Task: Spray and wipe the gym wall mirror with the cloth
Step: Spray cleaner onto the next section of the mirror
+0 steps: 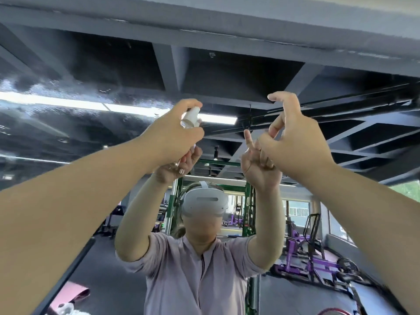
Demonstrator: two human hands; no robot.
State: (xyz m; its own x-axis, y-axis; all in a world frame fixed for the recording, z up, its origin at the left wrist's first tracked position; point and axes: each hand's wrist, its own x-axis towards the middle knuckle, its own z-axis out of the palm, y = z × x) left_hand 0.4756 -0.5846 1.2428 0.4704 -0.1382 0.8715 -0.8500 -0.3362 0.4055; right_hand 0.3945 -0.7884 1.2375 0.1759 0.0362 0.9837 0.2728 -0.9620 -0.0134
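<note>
A: why is the spray bottle (190,119) held that high?
B: the upper band of the mirror (68,133) is being wetted. The bottle is raised overhead in the left hand (175,135), nozzle pointed at the glass just ahead of the knuckles. Droplets (36,86) are seen on the glass up and to the left of that hand, so that zone looks covered already
A: left hand grip?
B: fingers are wrapped round the bottle body, one finger laid over the white pump head (192,112). Mid-press or ready to press, which one cannot be told
A: right hand (293,137)?
B: raised level with the left, well apart from the bottle. Half open: index hooked at the top, the rest loosely curled, thumb apart. Nothing is held. It is close to the glass; contact cannot be confirmed
A: cloth?
B: not found in either hand. The wipe step is judged not started; spraying is the step in hand
A: risk?
B: runs down the glass below the left hand if wiping is delayed; the cloth has to be fetched first
</note>
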